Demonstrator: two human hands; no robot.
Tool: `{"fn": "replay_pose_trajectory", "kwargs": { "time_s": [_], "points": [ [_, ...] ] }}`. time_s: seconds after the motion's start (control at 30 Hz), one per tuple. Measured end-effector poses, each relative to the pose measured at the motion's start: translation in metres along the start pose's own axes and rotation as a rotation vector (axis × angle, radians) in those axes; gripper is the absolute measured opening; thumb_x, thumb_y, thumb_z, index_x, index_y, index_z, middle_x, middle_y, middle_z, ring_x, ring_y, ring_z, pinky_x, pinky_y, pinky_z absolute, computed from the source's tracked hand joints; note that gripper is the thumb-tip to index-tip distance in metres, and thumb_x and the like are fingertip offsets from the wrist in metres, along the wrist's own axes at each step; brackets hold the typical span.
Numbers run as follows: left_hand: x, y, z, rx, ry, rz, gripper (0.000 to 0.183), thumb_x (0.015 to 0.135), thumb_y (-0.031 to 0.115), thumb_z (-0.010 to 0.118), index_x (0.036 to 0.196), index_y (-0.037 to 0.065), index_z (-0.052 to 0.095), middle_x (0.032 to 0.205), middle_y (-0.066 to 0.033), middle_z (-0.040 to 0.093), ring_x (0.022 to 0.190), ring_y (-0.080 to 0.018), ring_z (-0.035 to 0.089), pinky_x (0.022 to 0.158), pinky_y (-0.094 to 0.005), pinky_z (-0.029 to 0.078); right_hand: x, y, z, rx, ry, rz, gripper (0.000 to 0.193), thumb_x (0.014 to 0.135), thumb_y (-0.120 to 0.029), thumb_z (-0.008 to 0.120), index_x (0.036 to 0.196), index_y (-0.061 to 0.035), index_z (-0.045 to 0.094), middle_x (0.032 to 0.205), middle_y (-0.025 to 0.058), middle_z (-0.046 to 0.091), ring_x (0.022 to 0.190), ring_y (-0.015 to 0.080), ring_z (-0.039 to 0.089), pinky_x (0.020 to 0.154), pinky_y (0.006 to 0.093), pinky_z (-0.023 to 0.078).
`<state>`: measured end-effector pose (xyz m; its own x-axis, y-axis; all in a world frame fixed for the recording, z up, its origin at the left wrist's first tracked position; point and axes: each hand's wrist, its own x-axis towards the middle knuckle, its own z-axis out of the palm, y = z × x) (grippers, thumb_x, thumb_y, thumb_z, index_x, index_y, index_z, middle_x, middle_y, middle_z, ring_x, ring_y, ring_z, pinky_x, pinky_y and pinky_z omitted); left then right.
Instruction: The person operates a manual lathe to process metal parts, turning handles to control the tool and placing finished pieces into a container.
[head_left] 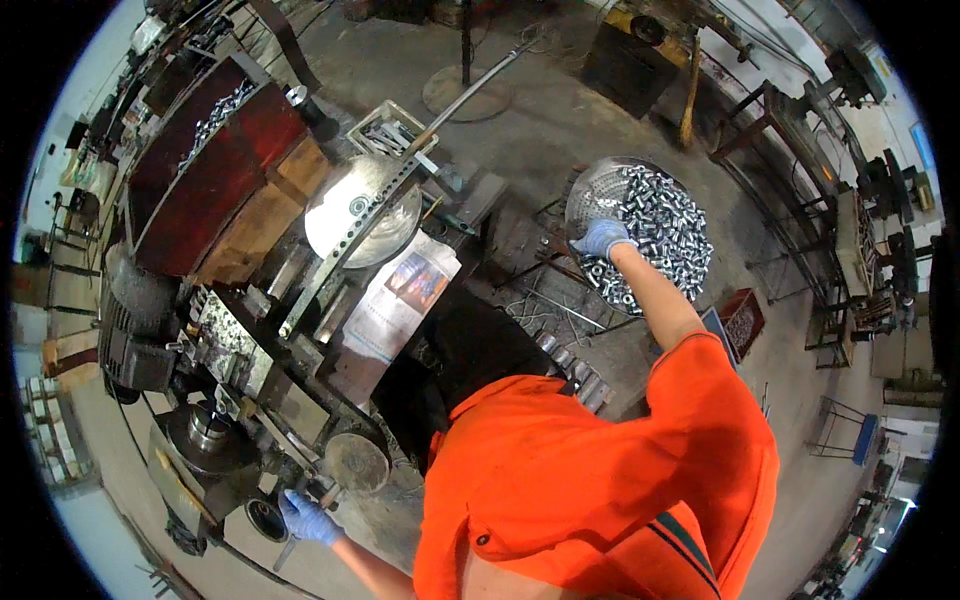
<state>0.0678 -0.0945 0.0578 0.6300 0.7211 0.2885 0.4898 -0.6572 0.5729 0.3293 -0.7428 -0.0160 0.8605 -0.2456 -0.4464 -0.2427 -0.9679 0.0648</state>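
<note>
My right hand (603, 238), in a blue glove, is over the left side of a round perforated metal basin (592, 196), beside a heap of shiny metal sleeve-like parts (664, 225). Its fingers are drawn together, and whatever lies between them is hidden. At lower left, my gloved left hand (309, 518) is closed around a metal lever (286, 556) on the machine. A black ring-shaped part (266, 520) sits just left of that hand. Above the machine, a large bright metal disc (335, 215) lies behind a slanting perforated bar (352, 236).
A dark red bin (215, 170) of metal parts stands at upper left. A tray of tools (390, 132) is beyond the disc. Printed paper (385, 325) covers part of the machine near my body. A small red box (742, 322) sits right of the basin, and a broom (689, 95) stands farther back.
</note>
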Motion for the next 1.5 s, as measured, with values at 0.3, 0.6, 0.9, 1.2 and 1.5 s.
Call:
{"fn": "replay_pose_trajectory", "kwargs": {
  "time_s": [0.3, 0.6, 0.9, 1.2, 1.5],
  "points": [
    [0.0, -0.006, 0.001, -0.02, 0.037, 0.04, 0.037, 0.091, 0.029, 0.05, 0.102, -0.004, 0.061, 0.078, -0.0116, 0.064, 0.062, -0.0172, 0.052, 0.058, -0.0322, 0.043, -0.006, 0.002, 0.0, 0.175, -0.008, 0.085, 0.07, 0.068, -0.061, 0.057, 0.097, 0.0035, 0.064, 0.104, 0.0246, 0.06, 0.099, 0.0357, 0.058, 0.087, 0.0384, 0.045],
    [0.017, 0.035, -0.024, -0.275, -0.341, -0.042, 0.031, 0.091, 0.022, 0.052, 0.106, -0.004, 0.059, 0.089, -0.0101, 0.065, 0.072, -0.0167, 0.057, 0.063, -0.0289, 0.047, -0.012, 0.001, 0.015, 1.467, 0.173, -0.258, 0.048, 0.081, -0.038, 0.063, 0.094, 0.008, 0.063, 0.089, 0.0141, 0.065, 0.083, 0.022, 0.06, 0.079, 0.0323, 0.047],
    [0.029, 0.158, -0.029, -0.511, -0.505, -0.046, 0.032, 0.087, 0.021, 0.054, 0.107, -0.004, 0.06, 0.096, -0.0089, 0.065, 0.082, -0.014, 0.058, 0.074, -0.0291, 0.046, -0.136, -0.217, -0.111, 1.139, 0.163, -1.072, 0.012, 0.076, -0.012, 0.064, 0.08, -0.001, 0.067, 0.1, 0.009, 0.061, 0.089, 0.0176, 0.056, 0.08, 0.0291, 0.044],
    [0.012, 0.21, -0.01, -0.748, -0.649, 0.181, 0.039, 0.085, 0.036, 0.056, 0.101, 0.002, 0.063, 0.08, -0.0176, 0.064, 0.074, -0.0247, 0.064, 0.066, -0.0321, 0.048, -0.246, -0.319, -0.154, 0.593, 0.305, -1.755, 0.032, 0.067, -0.025, 0.074, 0.092, -0.0087, 0.064, 0.107, 0.0158, 0.052, 0.098, 0.0331, 0.051, 0.082, 0.04, 0.044],
    [0.023, 0.183, -0.023, -0.774, -0.658, 0.054, 0.038, 0.085, 0.035, 0.055, 0.087, -0.002, 0.065, 0.065, -0.0093, 0.059, 0.062, -0.0122, 0.054, 0.058, -0.0308, 0.044, -0.276, -0.35, -0.159, 0.393, 0.299, -1.761, 0.025, 0.066, -0.026, 0.072, 0.082, -0.0079, 0.065, 0.107, 0.0149, 0.056, 0.094, 0.0348, 0.053, 0.08, 0.0428, 0.044]
  ]
}}
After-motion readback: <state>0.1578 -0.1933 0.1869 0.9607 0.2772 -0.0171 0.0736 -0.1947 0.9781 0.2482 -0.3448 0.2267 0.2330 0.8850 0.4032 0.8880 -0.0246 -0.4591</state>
